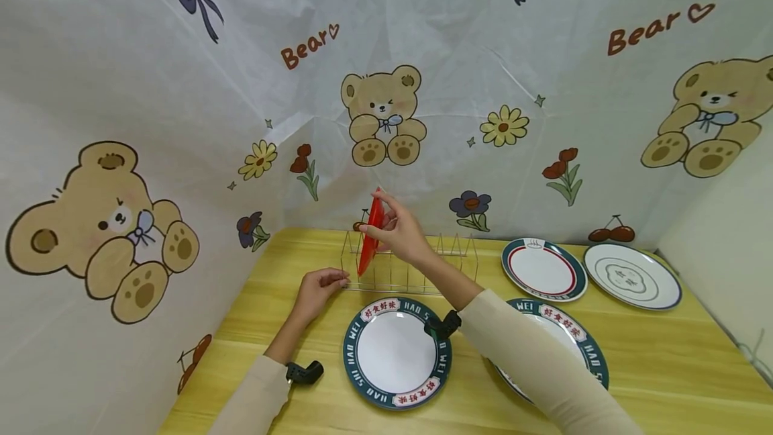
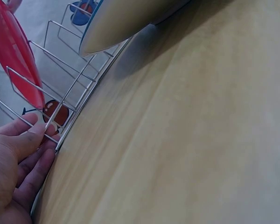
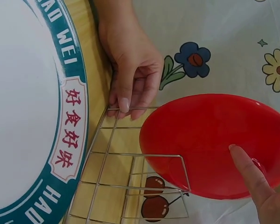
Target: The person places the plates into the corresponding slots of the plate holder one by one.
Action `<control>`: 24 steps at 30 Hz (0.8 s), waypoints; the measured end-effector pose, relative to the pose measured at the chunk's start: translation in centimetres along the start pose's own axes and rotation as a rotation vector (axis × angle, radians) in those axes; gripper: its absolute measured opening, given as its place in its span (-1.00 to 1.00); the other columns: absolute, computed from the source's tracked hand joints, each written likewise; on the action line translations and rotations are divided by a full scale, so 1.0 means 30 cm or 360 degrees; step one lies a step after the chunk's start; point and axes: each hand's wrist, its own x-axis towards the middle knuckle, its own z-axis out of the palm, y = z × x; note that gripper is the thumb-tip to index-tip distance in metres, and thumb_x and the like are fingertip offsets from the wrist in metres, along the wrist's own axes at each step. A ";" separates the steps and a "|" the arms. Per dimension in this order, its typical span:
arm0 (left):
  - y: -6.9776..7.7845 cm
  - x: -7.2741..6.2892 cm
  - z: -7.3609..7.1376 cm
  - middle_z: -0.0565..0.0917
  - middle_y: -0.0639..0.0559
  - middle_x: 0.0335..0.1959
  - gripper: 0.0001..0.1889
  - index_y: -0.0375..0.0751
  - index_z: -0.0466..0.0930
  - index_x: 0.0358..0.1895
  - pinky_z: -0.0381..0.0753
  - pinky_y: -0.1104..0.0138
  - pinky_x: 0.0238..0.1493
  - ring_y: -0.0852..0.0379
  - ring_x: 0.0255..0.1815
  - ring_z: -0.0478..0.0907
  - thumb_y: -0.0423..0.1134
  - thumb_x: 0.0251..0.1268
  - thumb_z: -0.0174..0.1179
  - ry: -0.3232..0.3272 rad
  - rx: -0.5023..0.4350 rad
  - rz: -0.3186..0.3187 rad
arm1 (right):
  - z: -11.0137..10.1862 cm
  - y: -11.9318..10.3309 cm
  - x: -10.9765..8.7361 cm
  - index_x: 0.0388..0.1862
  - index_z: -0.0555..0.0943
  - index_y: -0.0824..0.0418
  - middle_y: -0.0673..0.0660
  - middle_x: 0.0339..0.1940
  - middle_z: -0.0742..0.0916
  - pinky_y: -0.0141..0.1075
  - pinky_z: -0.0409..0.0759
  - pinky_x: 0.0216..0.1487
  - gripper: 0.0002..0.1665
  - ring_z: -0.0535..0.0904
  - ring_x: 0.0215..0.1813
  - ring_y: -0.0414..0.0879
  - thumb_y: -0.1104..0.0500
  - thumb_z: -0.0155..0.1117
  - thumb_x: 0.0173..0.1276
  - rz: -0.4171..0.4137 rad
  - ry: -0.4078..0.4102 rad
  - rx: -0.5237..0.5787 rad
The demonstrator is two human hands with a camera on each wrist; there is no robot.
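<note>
A red plate [image 1: 370, 247] stands on edge in the left part of a wire dish rack [image 3: 162, 155], its lower edge down between the wires. My right hand [image 1: 403, 230] grips the plate near its top, thumb on one face and fingers on the other. At the rack's left end my left hand [image 1: 320, 291] pinches the corner wire between thumb and fingers, as the left wrist view shows [image 2: 18, 158]. In front of the rack lies a white plate with a green lettered rim [image 1: 395, 354], touched by neither hand.
Right of the rack lie a smaller plate with a red ring [image 1: 543, 270] and a white plate with a grey pattern [image 1: 633, 277]. A second green-rimmed plate [image 1: 594, 354] is partly covered by my right sleeve. A bear-print cloth [image 1: 447, 186] hangs behind the wooden table [image 1: 658, 368].
</note>
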 end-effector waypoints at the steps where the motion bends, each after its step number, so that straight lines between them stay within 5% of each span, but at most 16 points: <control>1: -0.002 0.000 0.001 0.80 -0.07 -0.19 -0.85 -0.22 0.79 -0.11 0.72 0.38 -0.07 0.01 -0.15 0.76 -0.41 0.29 0.36 0.0001 0.0003 -0.0005 | 0.004 0.004 -0.001 0.52 0.35 -0.21 0.26 -0.20 0.59 0.05 0.76 -0.32 -0.14 0.60 -0.16 0.12 0.14 0.50 0.32 0.0009 0.0005 -0.0012; 17: -0.007 -0.001 -0.003 0.80 -0.04 -0.19 -0.84 -0.20 0.79 -0.10 0.71 0.40 -0.05 0.05 -0.14 0.76 -0.43 0.30 0.35 -0.0012 -0.0015 0.0014 | 0.039 0.021 -0.015 0.55 0.32 -0.15 0.29 -0.20 0.55 0.10 0.75 -0.27 -0.10 0.56 -0.28 0.04 0.15 0.51 0.31 0.0085 -0.0051 0.0028; 24: 0.003 0.001 0.000 0.77 -0.27 -0.12 -0.81 -0.41 0.73 -0.03 0.72 0.24 0.01 -0.21 -0.06 0.73 -0.51 0.32 0.29 -0.0013 -0.0015 -0.0037 | 0.050 0.046 -0.012 0.56 0.30 -0.23 0.24 -0.20 0.56 0.04 0.76 -0.29 -0.09 0.58 -0.20 0.12 0.10 0.51 0.31 0.0072 -0.0050 -0.0007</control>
